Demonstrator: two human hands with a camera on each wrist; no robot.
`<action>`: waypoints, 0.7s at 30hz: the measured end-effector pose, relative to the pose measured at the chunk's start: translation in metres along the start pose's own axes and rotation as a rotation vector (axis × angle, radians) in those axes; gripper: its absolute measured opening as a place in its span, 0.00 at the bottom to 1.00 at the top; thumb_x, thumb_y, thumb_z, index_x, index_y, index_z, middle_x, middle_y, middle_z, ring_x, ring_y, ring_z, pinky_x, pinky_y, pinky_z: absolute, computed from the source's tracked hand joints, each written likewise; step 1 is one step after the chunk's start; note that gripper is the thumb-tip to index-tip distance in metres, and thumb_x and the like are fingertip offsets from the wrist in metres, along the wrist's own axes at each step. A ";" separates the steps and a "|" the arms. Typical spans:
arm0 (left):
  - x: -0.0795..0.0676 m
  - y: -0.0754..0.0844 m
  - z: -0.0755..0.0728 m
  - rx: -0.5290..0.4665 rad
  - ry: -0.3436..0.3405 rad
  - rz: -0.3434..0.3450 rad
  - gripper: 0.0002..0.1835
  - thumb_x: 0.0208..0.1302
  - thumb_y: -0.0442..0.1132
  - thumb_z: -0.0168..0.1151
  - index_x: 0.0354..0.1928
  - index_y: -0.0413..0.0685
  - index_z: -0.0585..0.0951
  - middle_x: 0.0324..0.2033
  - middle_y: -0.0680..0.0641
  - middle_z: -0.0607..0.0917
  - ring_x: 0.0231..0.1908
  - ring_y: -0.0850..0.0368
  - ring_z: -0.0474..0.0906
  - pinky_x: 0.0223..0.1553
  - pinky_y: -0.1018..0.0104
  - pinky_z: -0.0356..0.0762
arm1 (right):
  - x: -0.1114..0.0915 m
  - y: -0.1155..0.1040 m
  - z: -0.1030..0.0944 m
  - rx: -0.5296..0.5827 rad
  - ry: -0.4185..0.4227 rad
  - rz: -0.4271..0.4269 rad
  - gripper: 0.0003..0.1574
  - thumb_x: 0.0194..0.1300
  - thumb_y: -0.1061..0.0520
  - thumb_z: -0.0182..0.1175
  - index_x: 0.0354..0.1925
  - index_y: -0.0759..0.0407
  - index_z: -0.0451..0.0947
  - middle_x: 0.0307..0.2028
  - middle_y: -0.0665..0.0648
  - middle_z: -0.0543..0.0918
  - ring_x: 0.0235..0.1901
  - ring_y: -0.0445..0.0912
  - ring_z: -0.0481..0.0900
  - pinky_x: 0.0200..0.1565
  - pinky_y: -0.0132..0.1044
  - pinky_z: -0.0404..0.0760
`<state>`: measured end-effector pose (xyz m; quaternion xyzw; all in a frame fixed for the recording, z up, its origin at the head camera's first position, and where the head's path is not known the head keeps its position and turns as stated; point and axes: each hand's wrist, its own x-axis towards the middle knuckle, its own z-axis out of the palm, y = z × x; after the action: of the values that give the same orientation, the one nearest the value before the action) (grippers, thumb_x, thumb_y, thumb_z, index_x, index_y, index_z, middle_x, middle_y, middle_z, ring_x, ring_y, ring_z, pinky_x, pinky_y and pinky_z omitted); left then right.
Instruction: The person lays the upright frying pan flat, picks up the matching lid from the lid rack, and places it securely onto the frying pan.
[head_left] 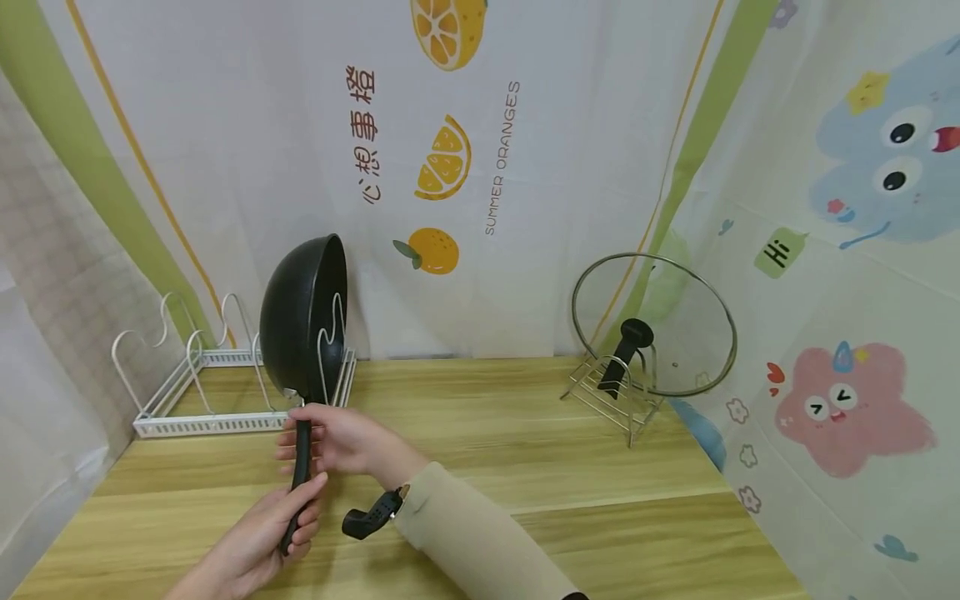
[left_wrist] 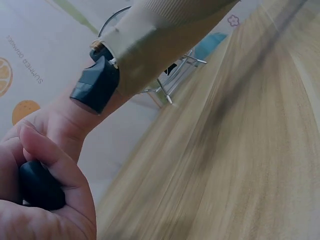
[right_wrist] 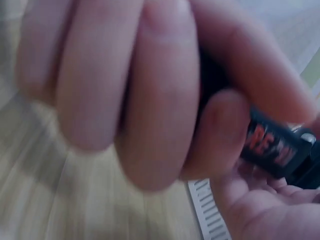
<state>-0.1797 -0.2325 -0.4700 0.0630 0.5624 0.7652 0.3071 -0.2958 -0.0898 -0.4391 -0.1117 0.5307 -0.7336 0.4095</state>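
A deep black wok [head_left: 288, 312] stands on edge between the wires of a white pan rack [head_left: 202, 425], its long handle [head_left: 303, 454] pointing down toward me. With curled fingers, my left hand [head_left: 262, 533] grips the lower end of that handle; the left wrist view shows the handle's black tip [left_wrist: 42, 187] poking out of the fist. Higher up, close to the metal joint, my right hand [head_left: 337, 437] holds the handle, thumb on top and fingers behind it. The left hand's fingers [right_wrist: 155, 100] fill much of the right wrist view, with red lettering on the handle beyond.
At the right, a glass lid [head_left: 660, 325] with a black knob leans in a small wire stand [head_left: 611, 408]. The wooden tabletop [head_left: 465, 433] meets printed curtains [head_left: 465, 300] at the back and sides. A black wrist camera [head_left: 371, 512] hangs under the right forearm.
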 end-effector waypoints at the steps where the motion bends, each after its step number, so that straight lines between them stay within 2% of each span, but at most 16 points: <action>1: 0.000 0.000 -0.001 -0.003 -0.004 -0.001 0.20 0.91 0.54 0.40 0.37 0.56 0.71 0.25 0.61 0.74 0.23 0.69 0.70 0.27 0.75 0.70 | 0.001 0.000 0.002 0.018 -0.001 0.008 0.15 0.82 0.46 0.57 0.46 0.55 0.81 0.40 0.54 0.86 0.44 0.49 0.86 0.77 0.61 0.74; 8: -0.002 -0.001 -0.004 -0.039 -0.036 -0.011 0.21 0.91 0.55 0.39 0.36 0.57 0.72 0.26 0.62 0.75 0.24 0.69 0.71 0.27 0.74 0.71 | 0.011 -0.002 0.012 0.125 0.011 0.042 0.16 0.82 0.46 0.57 0.41 0.54 0.82 0.36 0.54 0.87 0.39 0.45 0.86 0.79 0.63 0.68; 17: 0.002 0.000 -0.002 -0.107 -0.088 0.028 0.19 0.92 0.53 0.38 0.40 0.57 0.72 0.28 0.61 0.75 0.26 0.69 0.73 0.27 0.75 0.71 | 0.017 -0.001 0.014 0.168 0.035 0.058 0.19 0.81 0.44 0.59 0.35 0.53 0.81 0.34 0.53 0.87 0.37 0.45 0.86 0.80 0.62 0.68; 21: 0.003 -0.002 -0.002 -0.105 -0.081 0.025 0.19 0.91 0.55 0.37 0.42 0.58 0.72 0.28 0.62 0.76 0.26 0.71 0.74 0.27 0.77 0.73 | 0.017 0.000 0.014 0.187 0.034 0.076 0.21 0.81 0.42 0.59 0.33 0.53 0.81 0.33 0.53 0.88 0.37 0.45 0.86 0.80 0.62 0.68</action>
<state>-0.1819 -0.2323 -0.4731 0.0844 0.5078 0.7942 0.3229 -0.2986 -0.1116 -0.4384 -0.0404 0.4705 -0.7658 0.4364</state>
